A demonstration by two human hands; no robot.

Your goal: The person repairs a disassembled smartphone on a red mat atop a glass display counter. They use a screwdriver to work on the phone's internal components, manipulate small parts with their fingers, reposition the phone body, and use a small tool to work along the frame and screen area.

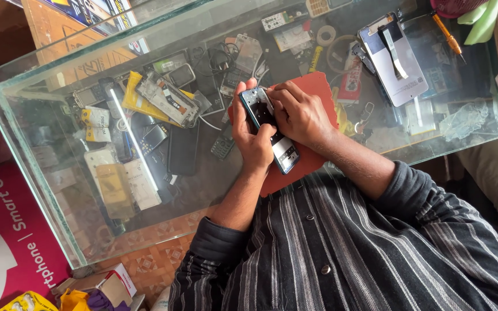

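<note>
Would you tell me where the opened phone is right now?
In the head view, the opened phone sits centre frame, gripped between left hand and right hand, above the red mat.

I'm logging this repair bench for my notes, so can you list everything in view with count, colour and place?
opened phone: one, teal frame with its insides showing, held over the red mat
red mat: one, red, on the glass top under the hands
glass counter: one, clear, filling most of the view
phone parts and handsets: many, mixed yellow, white and black, seen through the glass at left
back panel: one, pale grey, glass top at upper right
tape rolls: two, pale, near the top edge
screwdriver: one, orange handle, upper right
left hand: one, gripping the phone's frame
right hand: one, fingers pressed on the phone's insides
</note>
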